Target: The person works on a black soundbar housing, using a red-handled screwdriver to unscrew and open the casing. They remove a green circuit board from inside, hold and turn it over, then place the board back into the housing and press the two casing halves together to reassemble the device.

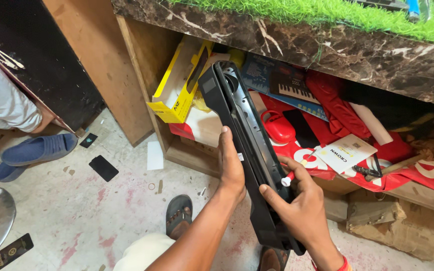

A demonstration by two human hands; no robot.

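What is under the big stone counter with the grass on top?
Under the stone counter is a wooden shelf stuffed with a yellow box, a toy keyboard box, a red case and red cloth. The long black device covers part of it, and the back is dark.

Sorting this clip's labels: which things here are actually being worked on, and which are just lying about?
In hand:
long black casing, steadied by left hand
small white-tipped tool, in right hand

Lying about:
yellow box
red cloth
blue slipper
black phone
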